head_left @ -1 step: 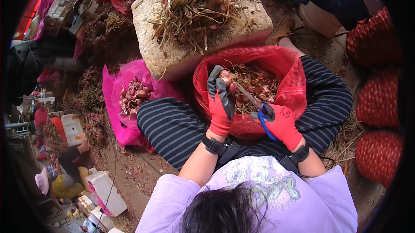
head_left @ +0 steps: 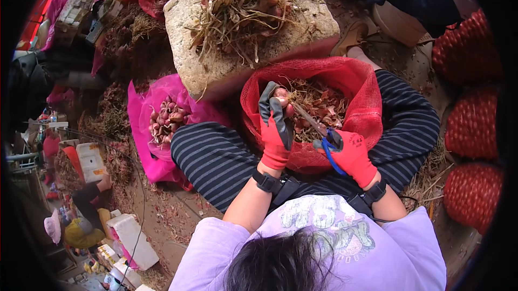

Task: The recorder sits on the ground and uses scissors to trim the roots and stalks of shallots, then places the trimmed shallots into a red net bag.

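My left hand [head_left: 275, 132], in a red glove with grey coating, is closed around a few pinkish shallots [head_left: 281, 97] above an opened red mesh bag [head_left: 366, 113]. In my right hand [head_left: 353, 153], gloved the same way, is a pair of scissors [head_left: 313, 121] with a blue handle. The blades point up and left to the dry stalks at the held shallots; whether they are parted I cannot tell. Loose skins and dry trimmings [head_left: 326, 99] lie inside the mesh bag. Trimmed-looking shallots [head_left: 167, 121] sit on a pink plastic bag [head_left: 141, 137] to the left.
Beyond the mesh bag stands a worn foam block [head_left: 199, 75] topped with a heap of dry-stemmed shallots [head_left: 232, 13]. Several full red net sacks [head_left: 472, 121] line the right side. Another person [head_left: 83, 231] and white foam boxes [head_left: 135, 240] are at lower left.
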Motion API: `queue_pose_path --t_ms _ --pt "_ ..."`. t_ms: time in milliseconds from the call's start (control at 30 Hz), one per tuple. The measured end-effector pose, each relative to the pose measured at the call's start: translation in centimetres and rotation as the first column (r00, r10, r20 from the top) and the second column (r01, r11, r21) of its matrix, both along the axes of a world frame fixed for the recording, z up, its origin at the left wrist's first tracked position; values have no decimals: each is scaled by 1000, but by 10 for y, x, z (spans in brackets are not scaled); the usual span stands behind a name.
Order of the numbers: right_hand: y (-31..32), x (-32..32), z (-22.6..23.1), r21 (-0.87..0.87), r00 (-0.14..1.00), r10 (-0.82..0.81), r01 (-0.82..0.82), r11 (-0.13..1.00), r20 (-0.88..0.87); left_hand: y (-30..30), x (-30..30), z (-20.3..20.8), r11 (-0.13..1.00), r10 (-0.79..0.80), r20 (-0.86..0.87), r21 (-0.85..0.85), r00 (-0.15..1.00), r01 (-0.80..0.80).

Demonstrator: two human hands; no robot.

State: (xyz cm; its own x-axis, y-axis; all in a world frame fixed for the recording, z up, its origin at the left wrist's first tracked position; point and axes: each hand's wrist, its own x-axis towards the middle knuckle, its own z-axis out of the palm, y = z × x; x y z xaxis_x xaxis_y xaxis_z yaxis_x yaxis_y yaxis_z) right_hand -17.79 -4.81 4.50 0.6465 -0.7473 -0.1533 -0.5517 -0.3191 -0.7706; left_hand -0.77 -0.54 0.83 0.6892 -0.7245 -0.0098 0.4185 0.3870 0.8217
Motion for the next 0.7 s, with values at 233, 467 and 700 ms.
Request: queue_pose_path --t_ms 233,467,700 --pt "-2 -7 -11 -169 974 34 -73 983 -225 1 -10 -3 982 54 76 179 996 -67" --pt "2 -12 -32 341 996 24 -53 939 87 0 9 -13 986 -165 -323 -28 932 165" --pt "-21 -17 -13 150 995 -80 70 986 62 13 29 -7 953 -249 -735 -69 630 296"
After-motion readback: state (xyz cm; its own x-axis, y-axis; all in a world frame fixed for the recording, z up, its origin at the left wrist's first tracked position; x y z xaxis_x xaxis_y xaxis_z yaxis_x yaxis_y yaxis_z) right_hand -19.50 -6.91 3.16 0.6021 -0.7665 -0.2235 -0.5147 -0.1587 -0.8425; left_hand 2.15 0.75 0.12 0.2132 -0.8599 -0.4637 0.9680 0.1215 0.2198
